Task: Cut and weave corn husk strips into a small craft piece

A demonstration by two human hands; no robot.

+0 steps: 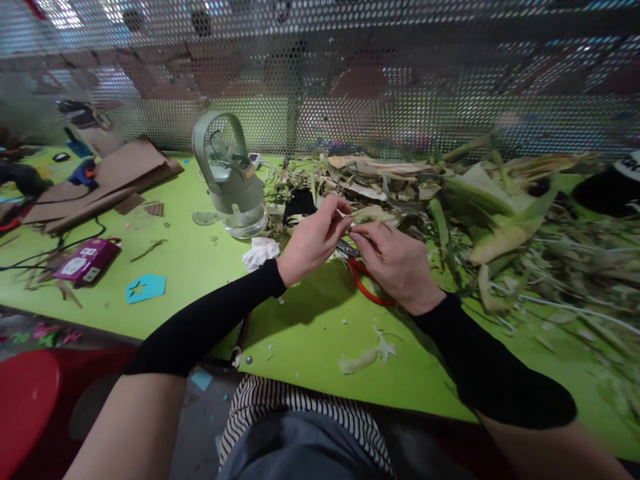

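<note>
My left hand and my right hand meet above the green table, fingertips close together. Both are closed in a pinch, and what lies between the fingers is too small to make out. Just beyond the fingertips is a pale strip of dried husk. Beneath my right hand lies a pair of scissors with red handles, partly covered by that hand. A crumpled white tissue sits beside my left wrist. Scraps of husk lie on the table nearer to me.
Corn husks are heaped along the back and right. A clear bottle with a grey-green handle stands left of my hands. Further left are a purple box, a blue paper tag and cardboard. A perforated metal screen closes the back.
</note>
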